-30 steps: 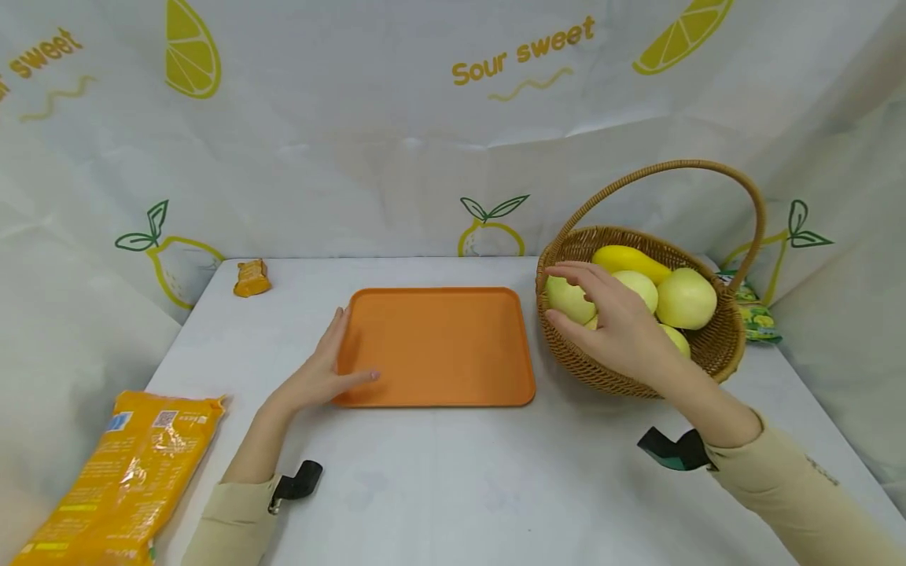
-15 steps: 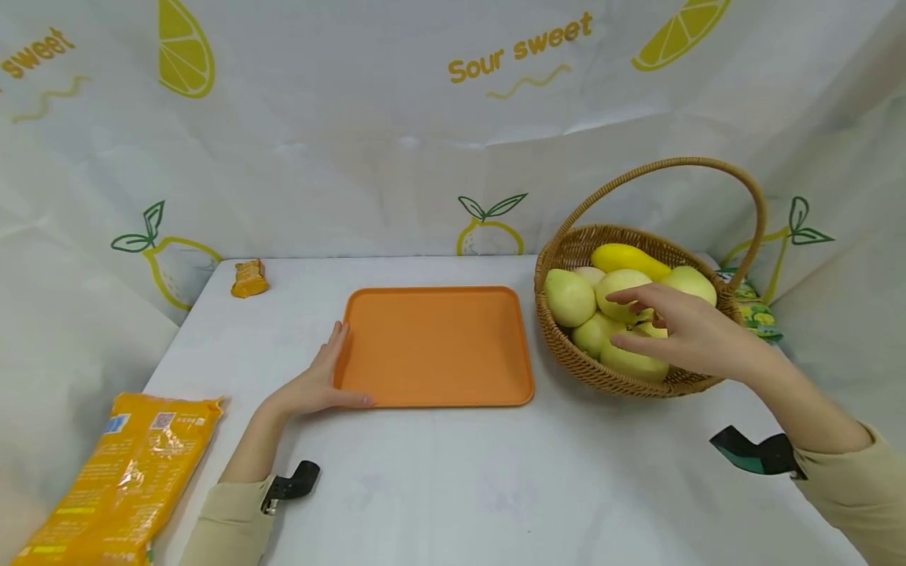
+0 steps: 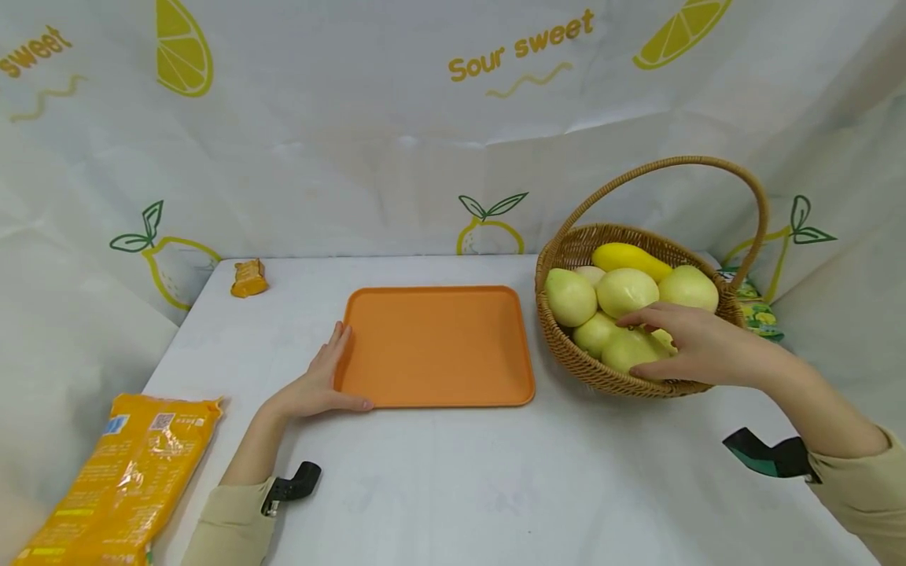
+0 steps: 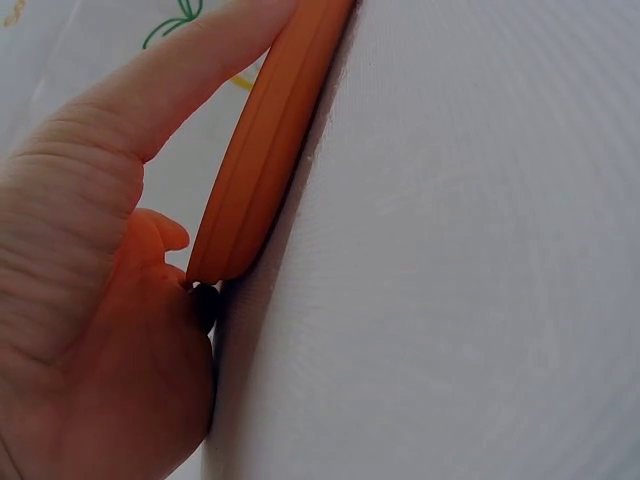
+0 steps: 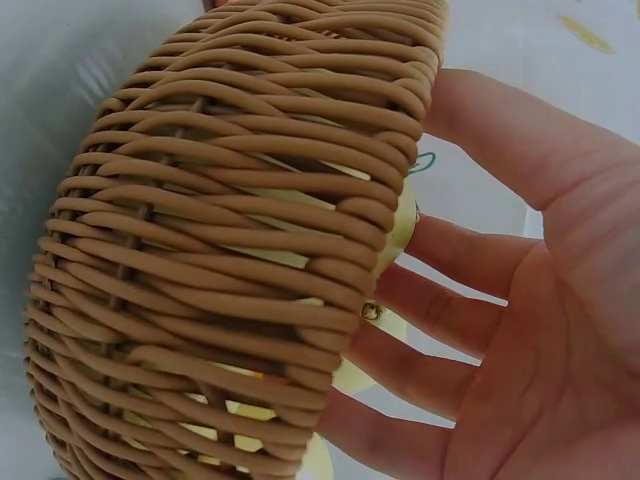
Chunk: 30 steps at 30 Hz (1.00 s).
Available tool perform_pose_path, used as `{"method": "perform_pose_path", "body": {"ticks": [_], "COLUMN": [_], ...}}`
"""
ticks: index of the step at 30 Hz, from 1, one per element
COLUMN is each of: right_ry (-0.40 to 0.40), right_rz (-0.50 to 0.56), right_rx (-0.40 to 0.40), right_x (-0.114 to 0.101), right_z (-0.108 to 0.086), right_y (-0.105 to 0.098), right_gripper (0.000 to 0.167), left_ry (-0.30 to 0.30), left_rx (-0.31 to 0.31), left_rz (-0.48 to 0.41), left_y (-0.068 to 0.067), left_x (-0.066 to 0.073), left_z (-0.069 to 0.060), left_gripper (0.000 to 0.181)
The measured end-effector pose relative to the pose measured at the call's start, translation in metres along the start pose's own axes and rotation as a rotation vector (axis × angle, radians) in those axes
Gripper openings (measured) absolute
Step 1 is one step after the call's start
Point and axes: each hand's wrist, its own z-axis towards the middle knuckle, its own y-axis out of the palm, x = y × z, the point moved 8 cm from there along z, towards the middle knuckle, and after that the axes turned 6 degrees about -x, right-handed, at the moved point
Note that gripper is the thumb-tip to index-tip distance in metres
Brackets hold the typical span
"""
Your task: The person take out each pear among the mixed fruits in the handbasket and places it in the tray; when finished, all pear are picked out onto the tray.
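With thumb spread wide, the left hand [image 3: 314, 389] is touching the orange tray [image 3: 439, 346]; the right hand [image 3: 708, 346], also wide, is arching over a pale-green fruit [image 3: 626, 351] in the wicker basket [image 3: 583, 371].

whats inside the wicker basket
Several pale yellow-green rounded fruits, plus one longer bright yellow item at the back. The right hand covers part of the pile, and the bottom of the wicker basket is hidden underneath.

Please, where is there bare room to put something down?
Free: tabletop in front of the orange tray, between the forearms; also the tray's middle. Crowded: the basket, with fruit and right hand; the tray's left edge, by the left hand.
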Motion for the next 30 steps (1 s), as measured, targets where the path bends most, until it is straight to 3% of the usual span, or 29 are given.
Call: {"method": "perform_pose_path", "body": {"ticks": [9,20,30], "right_ry": [-0.049,0.025,-0.017], "right_rz": [-0.031,-0.009,-0.013], "right_rx": [-0.090,-0.295,-0.262], "right_x": [0.005,0.010,0.007], "right_z": [0.008,0.022,0.019], "right_y": [0.007,0.014,0.011], "right_gripper": [0.054,0.058,0.054], "left_ry": [-0.007,-0.011,-0.017], "left_rx": [0.001,0.006,0.001], "left_rz": [-0.006,-0.015,0.003], "left_y": [0.001,0.001,0.001], "left_x": [-0.003,-0.004,-0.003], "left_z": [0.001,0.001,0.002], "left_gripper": [0.130,0.129,0.129]}}
